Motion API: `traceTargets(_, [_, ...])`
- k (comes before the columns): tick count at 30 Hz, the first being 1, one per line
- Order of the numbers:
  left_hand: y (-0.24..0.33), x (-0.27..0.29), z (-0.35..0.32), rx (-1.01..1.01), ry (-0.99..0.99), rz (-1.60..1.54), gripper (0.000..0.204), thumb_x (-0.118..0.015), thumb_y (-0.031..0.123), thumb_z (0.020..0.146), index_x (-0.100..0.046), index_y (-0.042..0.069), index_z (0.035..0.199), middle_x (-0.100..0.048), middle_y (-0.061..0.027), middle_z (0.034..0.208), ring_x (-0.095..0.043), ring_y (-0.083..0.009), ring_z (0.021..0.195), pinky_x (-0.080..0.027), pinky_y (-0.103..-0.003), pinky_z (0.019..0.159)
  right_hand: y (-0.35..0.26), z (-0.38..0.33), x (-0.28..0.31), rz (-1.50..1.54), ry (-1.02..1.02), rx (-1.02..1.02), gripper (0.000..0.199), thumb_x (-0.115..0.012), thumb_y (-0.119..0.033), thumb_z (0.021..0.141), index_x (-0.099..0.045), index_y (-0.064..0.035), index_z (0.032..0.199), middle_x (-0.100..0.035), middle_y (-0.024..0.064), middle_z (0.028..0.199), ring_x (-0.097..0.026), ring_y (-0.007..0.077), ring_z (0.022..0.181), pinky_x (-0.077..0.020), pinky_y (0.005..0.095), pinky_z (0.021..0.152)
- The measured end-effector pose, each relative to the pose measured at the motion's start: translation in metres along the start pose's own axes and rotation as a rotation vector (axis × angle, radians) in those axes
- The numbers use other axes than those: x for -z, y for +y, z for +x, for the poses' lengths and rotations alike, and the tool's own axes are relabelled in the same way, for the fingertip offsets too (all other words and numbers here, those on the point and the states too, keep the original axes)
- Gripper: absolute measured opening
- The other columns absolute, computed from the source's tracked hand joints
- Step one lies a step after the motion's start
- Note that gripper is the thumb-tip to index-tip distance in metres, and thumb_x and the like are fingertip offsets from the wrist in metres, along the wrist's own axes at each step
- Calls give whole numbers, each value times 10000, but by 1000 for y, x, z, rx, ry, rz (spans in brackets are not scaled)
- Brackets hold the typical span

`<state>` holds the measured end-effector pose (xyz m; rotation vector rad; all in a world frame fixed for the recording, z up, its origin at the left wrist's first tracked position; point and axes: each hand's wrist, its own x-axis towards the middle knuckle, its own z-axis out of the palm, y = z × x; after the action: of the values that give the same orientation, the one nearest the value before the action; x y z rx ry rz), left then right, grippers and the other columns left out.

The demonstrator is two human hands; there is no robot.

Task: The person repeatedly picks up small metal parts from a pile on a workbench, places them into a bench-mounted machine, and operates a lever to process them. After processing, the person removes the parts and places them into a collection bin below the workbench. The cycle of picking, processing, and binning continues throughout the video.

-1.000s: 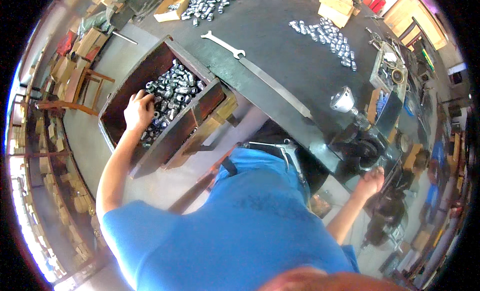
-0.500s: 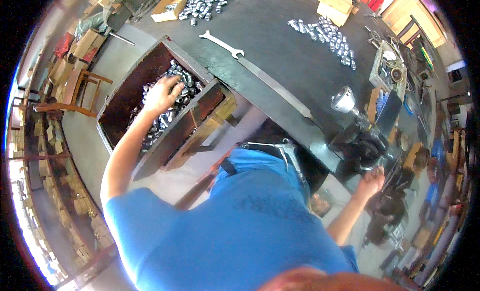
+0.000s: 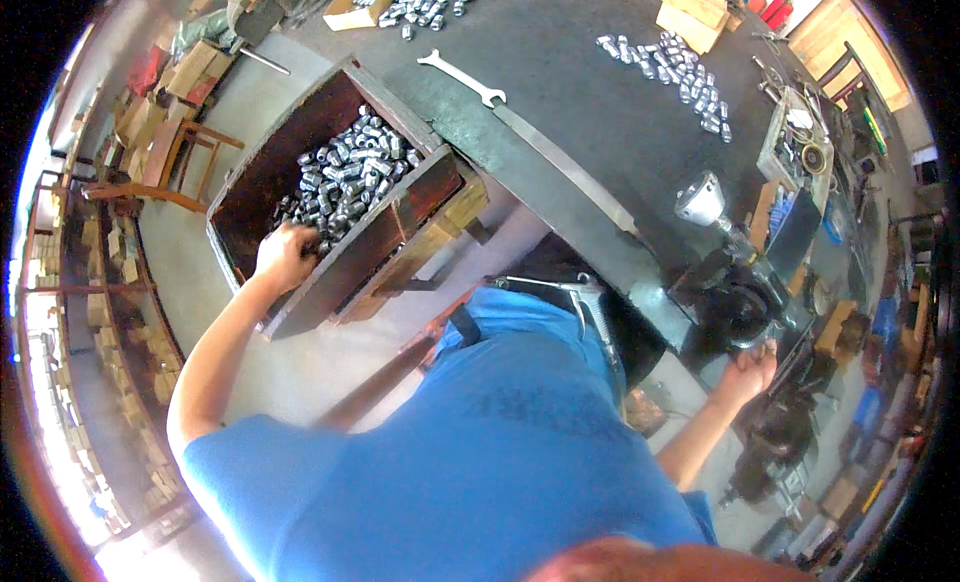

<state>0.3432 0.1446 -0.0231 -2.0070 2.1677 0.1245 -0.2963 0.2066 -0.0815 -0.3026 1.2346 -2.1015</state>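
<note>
Fittings [image 3: 352,172] of shiny metal lie heaped in a wooden box [image 3: 398,106] beside the workbench [image 3: 560,72]. The left hand [image 3: 287,257] sits curled at the box's near end; whether it pinches one, I can't tell. The right hand [image 3: 748,373] curls beside a dark machine [image 3: 742,304], its grip unclear.

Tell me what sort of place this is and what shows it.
Probably a metalworking shop: a wrench lies on the dark bench, a bin holds a heap of small metal parts, and more such parts are strewn across the bench.
</note>
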Motion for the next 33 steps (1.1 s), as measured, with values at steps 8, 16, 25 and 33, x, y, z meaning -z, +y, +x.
traceTargets(8, [19,76,58,34,-256,-77,287,-614,238,631,-639,87,875,-620,-136,777,-598,-300,770,-475,-376,701,6,5,0,-29,-52,20,172,-541,-197,767,-520,-34,818,-348,-27,571,-266,45,449,-164,190,378])
traceTargets(16, [199,97,266,-665,384,-471,236,-446,37,697,-606,52,869,-590,-195,776,-579,-338,744,-446,-400,691,2,-6,-17,31,-17,70,167,-462,-183,861,-501,-38,788,-333,-23,563,-267,57,450,-187,199,376])
traceTargets(25, [296,67,416,-481,280,-320,418,-500,95,733,-519,152,1146,-574,-155,1049,-543,-305,975,-428,-397,847,0,-9,-12,-76,10,88,244,-518,-272,830,-489,-31,802,-371,-5,580,-283,51,457,-209,185,388])
traceTargets(33, [300,57,452,-429,233,-274,240,-567,185,717,-595,87,934,-604,-147,958,-574,-303,915,-457,-393,790,0,-11,-20,-35,90,60,161,-488,-193,816,-495,-34,790,-374,-14,570,-269,42,441,-194,182,383])
